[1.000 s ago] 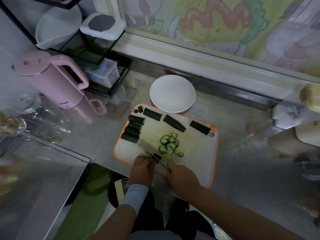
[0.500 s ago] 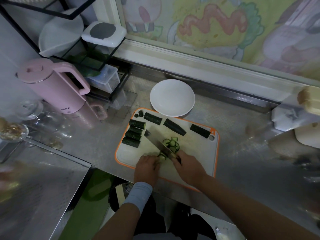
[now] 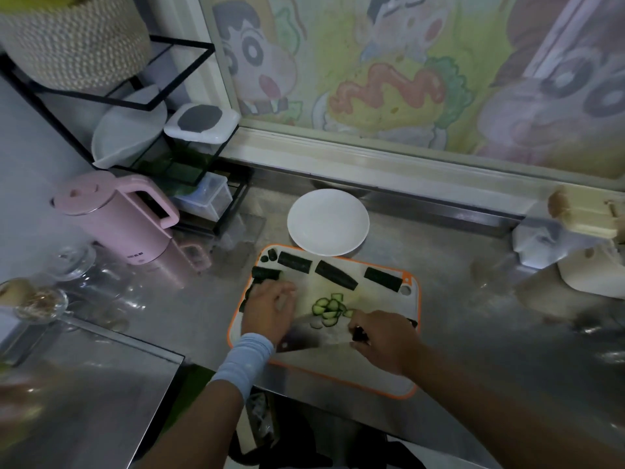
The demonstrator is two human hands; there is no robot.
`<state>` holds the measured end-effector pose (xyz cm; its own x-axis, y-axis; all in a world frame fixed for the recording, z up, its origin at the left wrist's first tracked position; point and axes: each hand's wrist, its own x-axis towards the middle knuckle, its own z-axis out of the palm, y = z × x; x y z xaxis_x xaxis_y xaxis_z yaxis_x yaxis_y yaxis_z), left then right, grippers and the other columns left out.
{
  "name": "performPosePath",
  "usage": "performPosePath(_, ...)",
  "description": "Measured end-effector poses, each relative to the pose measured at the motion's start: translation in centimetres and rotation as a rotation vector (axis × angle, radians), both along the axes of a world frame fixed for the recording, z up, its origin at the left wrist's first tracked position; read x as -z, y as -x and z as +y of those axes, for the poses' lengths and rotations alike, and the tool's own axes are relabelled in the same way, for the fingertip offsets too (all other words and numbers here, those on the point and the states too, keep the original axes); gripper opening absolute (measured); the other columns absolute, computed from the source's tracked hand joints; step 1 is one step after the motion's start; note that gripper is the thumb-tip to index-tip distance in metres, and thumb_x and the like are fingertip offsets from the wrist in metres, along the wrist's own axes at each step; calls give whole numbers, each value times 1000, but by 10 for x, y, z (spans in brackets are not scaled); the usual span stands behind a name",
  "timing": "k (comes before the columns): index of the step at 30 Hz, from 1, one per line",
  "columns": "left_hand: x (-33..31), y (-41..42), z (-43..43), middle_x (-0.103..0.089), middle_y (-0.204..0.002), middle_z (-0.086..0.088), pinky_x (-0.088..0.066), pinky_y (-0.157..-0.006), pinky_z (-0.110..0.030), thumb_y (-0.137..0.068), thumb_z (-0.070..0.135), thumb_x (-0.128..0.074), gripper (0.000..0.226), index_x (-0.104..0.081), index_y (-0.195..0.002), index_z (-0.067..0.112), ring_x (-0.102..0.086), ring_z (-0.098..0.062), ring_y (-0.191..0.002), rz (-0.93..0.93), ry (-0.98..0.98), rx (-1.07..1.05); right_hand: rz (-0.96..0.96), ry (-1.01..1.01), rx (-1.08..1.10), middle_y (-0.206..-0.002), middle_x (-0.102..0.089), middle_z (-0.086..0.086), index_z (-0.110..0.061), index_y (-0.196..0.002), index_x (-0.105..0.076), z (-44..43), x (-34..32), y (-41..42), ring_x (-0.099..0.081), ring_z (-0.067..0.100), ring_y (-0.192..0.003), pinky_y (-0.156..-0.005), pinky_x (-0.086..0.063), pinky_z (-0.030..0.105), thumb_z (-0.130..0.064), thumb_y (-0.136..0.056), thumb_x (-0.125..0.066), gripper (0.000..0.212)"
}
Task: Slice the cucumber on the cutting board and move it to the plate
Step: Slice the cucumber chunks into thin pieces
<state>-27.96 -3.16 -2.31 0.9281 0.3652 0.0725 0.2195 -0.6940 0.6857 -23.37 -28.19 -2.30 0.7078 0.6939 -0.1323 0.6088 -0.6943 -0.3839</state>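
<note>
A white cutting board with an orange rim [image 3: 411,390] lies on the steel counter. Dark cucumber chunks [image 3: 336,274] line its far edge, and more sit at its left side. A small pile of pale green slices [image 3: 328,308] lies mid-board. My left hand [image 3: 269,311] lies over the left chunks with its fingers bent down; its palm hides whether it grips one. My right hand [image 3: 384,338] grips the handle of a knife [image 3: 309,336], whose blade points left just in front of the slices. The white plate [image 3: 328,221] stands just beyond the board, with nothing on it.
A pink kettle [image 3: 115,218] and a black wire rack [image 3: 182,157] with containers stand to the left. Glassware [image 3: 72,262] sits at the far left. A white and wooden object [image 3: 581,231] is at the right. A painted window runs along the back.
My left hand has left the knife area and moved up and left onto the stacked chunks. The knife has swung from pointing away across the slices to lying leftward in front of them.
</note>
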Motion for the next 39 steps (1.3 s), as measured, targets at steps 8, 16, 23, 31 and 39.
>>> performPosePath(8,20,-20,-36,-55,-125,1,-35,-101,-26,-87,38,-60,31,-64,-116,30,-44,-20,-119,374,-148,468,-33,47,-74,-95,-64,2,-27,-105,-56,0,-6,2,-58,23,-88,-67,-38,30,-49,-86,-57,29)
performPosePath(16,13,-32,-62,-62,-115,2,-44,-96,-31,-83,37,-63,27,-69,-108,29,-54,-19,-106,349,-38,560,-2,89,-95,-99,-65,-1,-31,-104,-59,-3,-6,5,-58,20,-92,-73,-44,31,-51,-88,-53,27)
performPosePath(23,19,-33,-40,-61,-105,8,-47,-87,-29,-76,52,-64,30,-70,-101,35,-54,-13,-95,359,-104,412,-44,76,-129,-94,-64,1,-31,-101,-57,-6,-9,2,-59,23,-88,-66,-36,28,-51,-86,-54,25)
performPosePath(31,11,-27,-27,-66,-100,9,-48,-87,-27,-77,40,-69,29,-68,-104,31,-60,-13,-92,496,-1,273,-42,69,-104,-87,-64,0,-31,-94,-57,-5,-11,0,-60,23,-82,-64,-42,29,-48,-83,-52,21)
performPosePath(39,13,-11,-2,-65,-91,12,-50,-80,-25,-74,44,-72,13,-66,-84,39,-60,-13,-85,585,-1,259,-61,41,-76,-78,-64,-5,-30,-90,-55,-6,-15,-2,-59,17,-71,-58,-32,23,-46,-78,-52,20)
